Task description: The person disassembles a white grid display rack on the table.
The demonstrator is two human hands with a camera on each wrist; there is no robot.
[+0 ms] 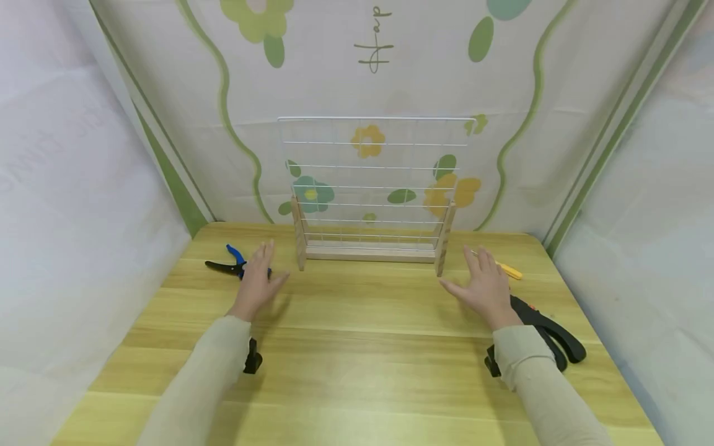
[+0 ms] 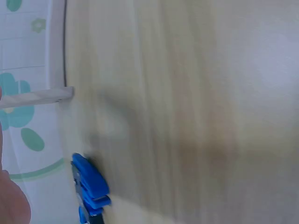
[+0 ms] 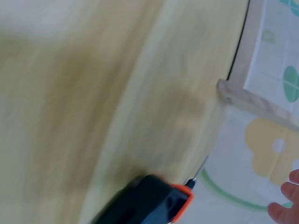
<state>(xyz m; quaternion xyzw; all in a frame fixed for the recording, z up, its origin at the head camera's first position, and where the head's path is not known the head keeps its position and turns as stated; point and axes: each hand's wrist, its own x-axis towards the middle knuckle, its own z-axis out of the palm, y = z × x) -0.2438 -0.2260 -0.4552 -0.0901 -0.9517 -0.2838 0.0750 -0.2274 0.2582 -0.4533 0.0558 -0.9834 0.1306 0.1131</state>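
Note:
My left hand [image 1: 256, 286] hovers over the table's left side with fingers spread and nothing held. Partly behind it lie pliers with blue and black parts [image 1: 224, 267]; in the left wrist view a blue piece [image 2: 91, 179] of them shows. My right hand [image 1: 483, 290] is likewise held out on the right, fingers extended and empty. Beside it lie a yellow-handled screwdriver [image 1: 510, 271] and a large black-handled tool [image 1: 560, 337], partly hidden by the hand and sleeve. Between and beyond both hands stands a white wire grid rack [image 1: 379, 187], upright on a wooden base [image 1: 370, 253].
The wood-grain table [image 1: 357, 347] ends at a patterned cloth backdrop [image 1: 390, 80]. White cloth walls [image 1: 72, 186] enclose both sides. The rack's wooden side posts [image 1: 444, 238] stand near the table's back edge.

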